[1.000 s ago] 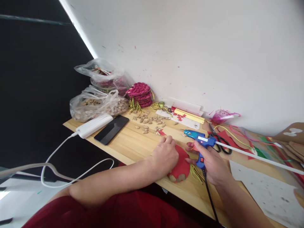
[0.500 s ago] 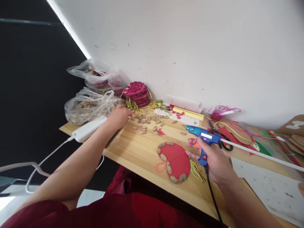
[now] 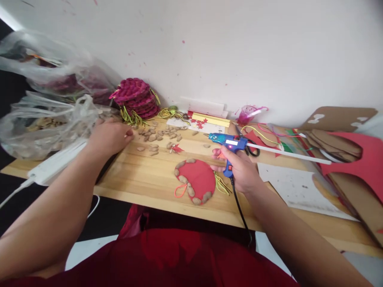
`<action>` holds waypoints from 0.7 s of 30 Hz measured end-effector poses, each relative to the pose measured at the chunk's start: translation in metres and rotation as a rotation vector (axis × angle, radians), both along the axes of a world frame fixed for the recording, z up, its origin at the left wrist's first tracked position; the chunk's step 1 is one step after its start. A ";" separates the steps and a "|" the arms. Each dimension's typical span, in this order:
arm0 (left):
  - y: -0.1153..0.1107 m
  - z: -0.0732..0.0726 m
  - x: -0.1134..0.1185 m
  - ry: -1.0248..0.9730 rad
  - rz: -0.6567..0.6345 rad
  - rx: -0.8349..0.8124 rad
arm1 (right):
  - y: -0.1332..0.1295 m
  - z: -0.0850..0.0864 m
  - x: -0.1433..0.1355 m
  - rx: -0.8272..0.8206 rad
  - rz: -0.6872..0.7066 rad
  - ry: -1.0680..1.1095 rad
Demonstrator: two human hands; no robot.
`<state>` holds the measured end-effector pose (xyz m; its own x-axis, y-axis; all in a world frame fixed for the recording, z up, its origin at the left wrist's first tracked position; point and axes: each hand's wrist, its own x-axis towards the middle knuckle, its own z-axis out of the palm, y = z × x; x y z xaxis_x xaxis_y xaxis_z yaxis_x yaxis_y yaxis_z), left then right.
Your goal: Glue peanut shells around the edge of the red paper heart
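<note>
My right hand (image 3: 239,165) is wrapped round the handle of a blue glue gun (image 3: 227,141), its nozzle pointing left and a white glue stick out of its back. Below it lies a red heart-shaped piece (image 3: 199,175) with peanuts along part of its edge, an orange loop and yellow-green strings. At the left, my left hand (image 3: 109,136) rests beside the loose peanuts (image 3: 152,137), close to a plastic bag (image 3: 18,123). Its fingers are bent and partly hidden; whether they hold anything cannot be made out.
A stack of magenta braided pieces (image 3: 136,97) stands against the wall. A white power strip (image 3: 56,161) lies at the left edge. Black scissors (image 3: 253,148) are behind the glue gun. Cardboard pieces (image 3: 335,145) and a white sheet (image 3: 299,187) lie at the right.
The view has shifted right and closer, so the things appear further left. My left hand stays by the peanuts and bag. My right hand still holds the glue gun above the heart piece.
</note>
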<state>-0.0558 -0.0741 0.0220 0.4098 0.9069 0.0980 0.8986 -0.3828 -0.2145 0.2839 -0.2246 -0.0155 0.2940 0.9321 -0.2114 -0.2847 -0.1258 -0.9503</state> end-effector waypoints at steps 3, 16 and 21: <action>-0.018 0.010 0.020 -0.093 -0.036 0.057 | 0.000 -0.002 0.001 -0.007 0.016 -0.015; -0.075 -0.020 0.170 -0.176 -0.684 -0.061 | 0.005 -0.004 0.002 0.008 -0.026 -0.031; -0.068 -0.027 0.170 -0.195 -0.661 -0.127 | 0.005 -0.005 0.002 0.015 -0.012 -0.033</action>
